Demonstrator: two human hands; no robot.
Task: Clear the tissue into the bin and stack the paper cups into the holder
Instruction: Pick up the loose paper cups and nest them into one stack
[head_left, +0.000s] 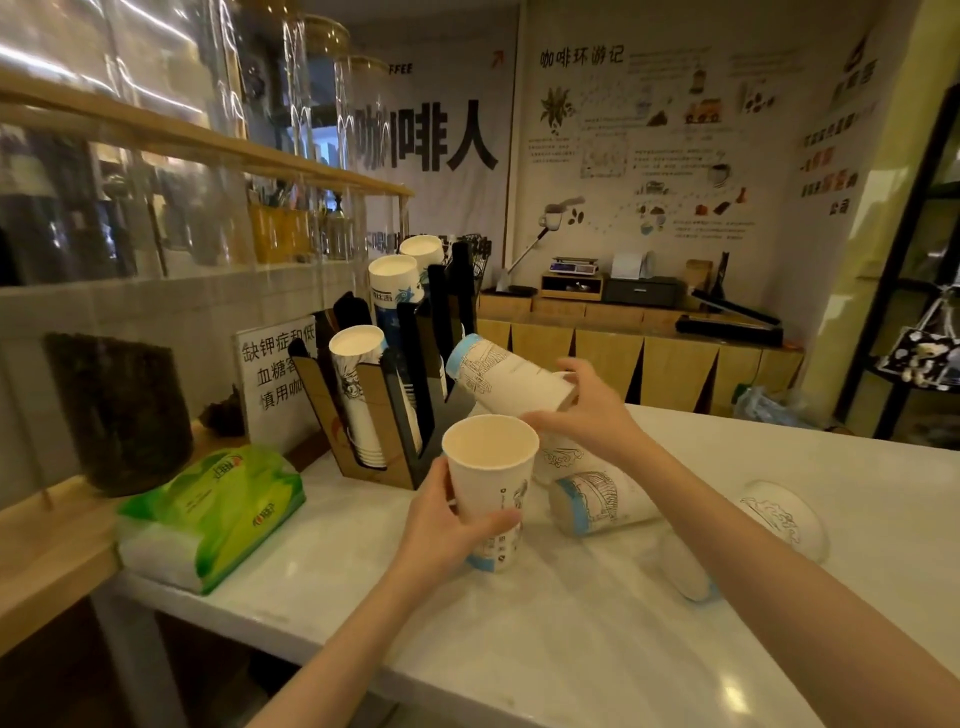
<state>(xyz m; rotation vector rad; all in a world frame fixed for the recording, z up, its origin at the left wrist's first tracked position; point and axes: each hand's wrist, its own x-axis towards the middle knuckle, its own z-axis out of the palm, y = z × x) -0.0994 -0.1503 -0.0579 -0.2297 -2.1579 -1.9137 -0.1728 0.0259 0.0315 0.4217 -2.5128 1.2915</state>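
My left hand (447, 525) grips an upright white paper cup (491, 483), mouth up, just above the white counter (571, 649). My right hand (582, 410) holds a second paper cup (506, 376) tilted on its side, base pointing left toward the cup holder (384, 415). The black-and-wood holder stands at the counter's back left with stacks of upside-down cups in its slots. Three loose cups lie on the counter: one with a blue rim (597, 501), one (784, 519) further right, one (685, 569) nearer me. No loose tissue or bin is visible.
A green pack of tissues (208, 509) lies at the counter's left edge, beside a dark glass jar (122, 410) on a wooden ledge. A printed sign (275, 379) stands behind the holder. A wooden cabinet with appliances (639, 332) runs along the back wall.
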